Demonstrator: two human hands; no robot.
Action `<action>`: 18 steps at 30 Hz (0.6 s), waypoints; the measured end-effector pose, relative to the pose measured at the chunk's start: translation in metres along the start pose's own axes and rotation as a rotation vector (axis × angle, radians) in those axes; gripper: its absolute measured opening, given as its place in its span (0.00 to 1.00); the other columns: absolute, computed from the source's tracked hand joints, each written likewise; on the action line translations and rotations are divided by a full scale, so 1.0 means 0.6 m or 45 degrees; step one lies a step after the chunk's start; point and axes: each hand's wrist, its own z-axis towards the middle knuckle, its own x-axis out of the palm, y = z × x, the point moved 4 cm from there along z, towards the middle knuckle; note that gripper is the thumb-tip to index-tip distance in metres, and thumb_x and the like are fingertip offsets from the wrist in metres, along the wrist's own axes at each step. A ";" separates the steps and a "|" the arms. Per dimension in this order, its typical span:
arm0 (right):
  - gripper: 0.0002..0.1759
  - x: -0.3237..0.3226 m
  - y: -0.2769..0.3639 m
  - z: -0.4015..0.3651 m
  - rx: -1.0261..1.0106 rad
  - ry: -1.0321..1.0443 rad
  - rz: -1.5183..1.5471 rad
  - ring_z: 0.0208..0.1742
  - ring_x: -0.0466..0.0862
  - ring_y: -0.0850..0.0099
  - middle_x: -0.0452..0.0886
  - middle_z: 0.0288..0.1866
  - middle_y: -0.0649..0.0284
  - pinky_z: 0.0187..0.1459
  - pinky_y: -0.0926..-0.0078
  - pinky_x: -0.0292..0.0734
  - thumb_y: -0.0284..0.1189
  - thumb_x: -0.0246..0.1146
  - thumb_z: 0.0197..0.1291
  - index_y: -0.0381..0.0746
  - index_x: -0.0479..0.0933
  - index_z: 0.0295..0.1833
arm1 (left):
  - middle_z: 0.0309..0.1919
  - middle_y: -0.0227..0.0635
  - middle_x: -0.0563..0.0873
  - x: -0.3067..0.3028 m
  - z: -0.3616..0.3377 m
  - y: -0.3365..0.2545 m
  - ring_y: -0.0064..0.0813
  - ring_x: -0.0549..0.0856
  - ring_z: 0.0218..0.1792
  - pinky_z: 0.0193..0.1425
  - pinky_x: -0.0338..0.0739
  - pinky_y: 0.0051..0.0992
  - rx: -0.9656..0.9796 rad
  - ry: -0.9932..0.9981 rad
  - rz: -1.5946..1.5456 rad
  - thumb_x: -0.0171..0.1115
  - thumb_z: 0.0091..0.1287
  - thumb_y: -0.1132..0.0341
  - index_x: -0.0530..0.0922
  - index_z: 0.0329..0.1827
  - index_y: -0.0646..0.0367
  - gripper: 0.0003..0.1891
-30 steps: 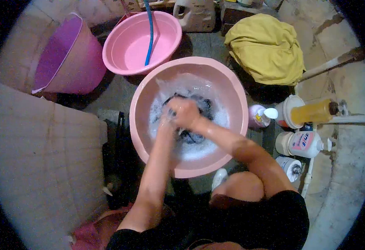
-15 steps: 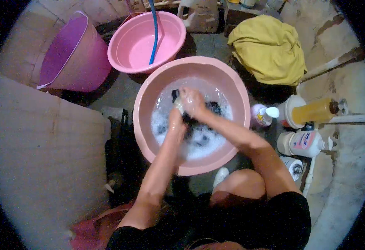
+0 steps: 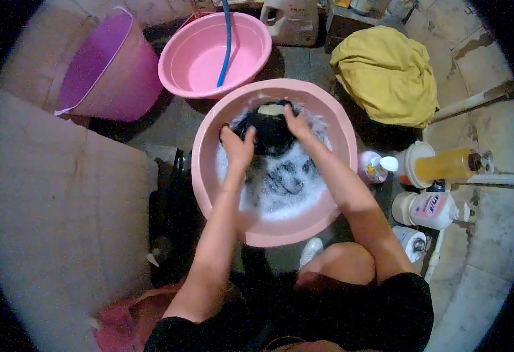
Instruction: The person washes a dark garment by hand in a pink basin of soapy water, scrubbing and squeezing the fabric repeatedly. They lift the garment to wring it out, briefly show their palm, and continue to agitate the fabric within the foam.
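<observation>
A wet black cloth (image 3: 270,134) with a pale patch (image 3: 271,110) along its far edge is spread between my hands at the far side of a large pink basin (image 3: 273,237). My left hand (image 3: 237,146) grips its left side, thumb and fingers around the fabric. On the right edge, my right hand (image 3: 295,122) has the cloth pinched near the pale patch. White suds (image 3: 271,210) float on the water below, with dark fabric showing through them. The fingertips are partly hidden by the black cloth.
Beyond stand a second pink basin (image 3: 195,67) with a blue hose (image 3: 226,53) in it and a purple bucket (image 3: 122,82). A yellow cloth heap (image 3: 386,76) lies at the back right. Several bottles, including a pump bottle (image 3: 373,168), line the right wall.
My hands were together, gripping bunched cloth over the middle of the basin. Now they are apart, with the black cloth spread between them, farther toward the basin's far side.
</observation>
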 end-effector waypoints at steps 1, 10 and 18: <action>0.45 0.035 -0.046 0.011 -0.046 0.009 -0.306 0.64 0.67 0.44 0.65 0.64 0.35 0.65 0.56 0.59 0.55 0.53 0.62 0.24 0.56 0.66 | 0.47 0.60 0.72 0.002 -0.018 -0.022 0.54 0.70 0.54 0.61 0.64 0.44 0.009 0.197 0.165 0.70 0.53 0.55 0.64 0.52 0.72 0.34; 0.17 0.031 0.043 -0.057 -0.679 0.142 -0.622 0.46 0.77 0.44 0.77 0.40 0.42 0.53 0.51 0.69 0.26 0.61 0.48 0.31 0.70 0.44 | 0.42 0.55 0.79 0.032 -0.050 0.025 0.50 0.79 0.45 0.52 0.72 0.42 -0.282 0.180 0.133 0.67 0.55 0.48 0.73 0.45 0.70 0.30; 0.28 0.046 0.202 -0.269 -1.123 0.239 -0.268 0.39 0.80 0.48 0.79 0.37 0.46 0.40 0.55 0.77 0.30 0.67 0.48 0.39 0.66 0.56 | 0.45 0.38 0.81 0.008 -0.053 0.012 0.33 0.80 0.48 0.52 0.75 0.36 -0.949 0.738 -2.136 0.56 0.65 0.48 0.76 0.51 0.57 0.22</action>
